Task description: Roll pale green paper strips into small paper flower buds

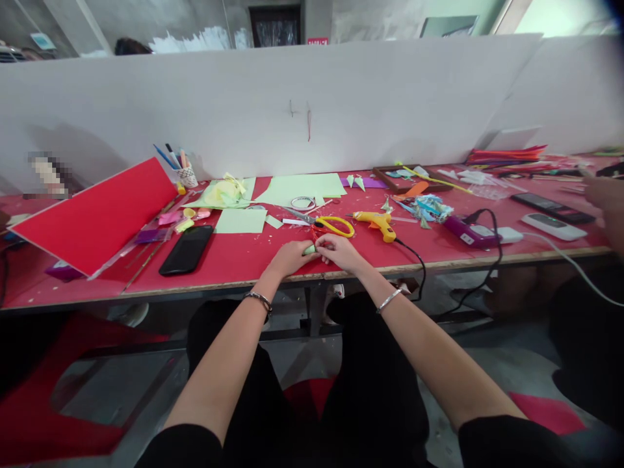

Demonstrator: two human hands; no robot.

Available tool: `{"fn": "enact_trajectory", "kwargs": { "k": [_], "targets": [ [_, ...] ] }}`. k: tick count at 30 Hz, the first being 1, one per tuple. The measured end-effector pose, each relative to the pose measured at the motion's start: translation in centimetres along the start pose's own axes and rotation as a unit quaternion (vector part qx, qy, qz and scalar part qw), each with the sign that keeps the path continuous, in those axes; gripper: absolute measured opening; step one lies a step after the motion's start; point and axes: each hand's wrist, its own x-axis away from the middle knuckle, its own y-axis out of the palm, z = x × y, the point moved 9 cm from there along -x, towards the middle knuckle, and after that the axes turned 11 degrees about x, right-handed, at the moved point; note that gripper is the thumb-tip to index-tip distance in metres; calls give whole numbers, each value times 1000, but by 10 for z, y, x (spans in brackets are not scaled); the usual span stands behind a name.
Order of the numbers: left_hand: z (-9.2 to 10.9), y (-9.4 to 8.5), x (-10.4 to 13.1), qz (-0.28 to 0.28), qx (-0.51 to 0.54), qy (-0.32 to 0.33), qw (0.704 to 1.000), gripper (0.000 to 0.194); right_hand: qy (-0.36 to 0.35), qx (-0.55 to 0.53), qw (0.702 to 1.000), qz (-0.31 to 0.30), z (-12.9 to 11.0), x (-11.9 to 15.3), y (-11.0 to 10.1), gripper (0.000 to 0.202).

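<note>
Sits with hands low, at the near edge of the red table (238,258). Holds a small green piece (309,249) there, in the gap between left hand (291,257) and right hand (340,251). Seems to pinch it in the left thumb and finger, with the right fingertips curled in at its other end — gripping or only touching, cannot tell.

Looks like thin paper, bent round — so likely very light, dry, not slippery. Would likely crease or squash under a hard squeeze. Best to take hold of it softly by the ends, using just the fingertips, and not to push on the round middle.

Out to the left, see a black phone (186,250). Just past the hands, see scissors (316,221) and, to the right, a yellow glue gun (375,223). Farther on, see green sheets (241,221), lying flat. Past those, find a cup (186,177) of pens (166,156) on the left and a brown tray (385,181) on the right. Last, see a white board (244,110), standing up.
</note>
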Motion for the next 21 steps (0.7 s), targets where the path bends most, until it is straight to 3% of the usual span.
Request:
{"fn": "enact_trajectory", "kwargs": {
  "k": [11,16,20,21],
  "targets": [
    [1,2,0,-8,5,-7,1000,26,15,50,999,10,-9,3,-4,11],
    [0,-1,3,-7,18,-16,1000,26,4,108,992,66,-24,11,-12,12],
    [2,-2,5,-8,15,-16,1000,26,-53,201,971,118,-33,50,-25,31],
    [2,-2,5,-6,13,-16,1000,28,-102,331,932,103,-36,62,-19,42]
  ]
}}
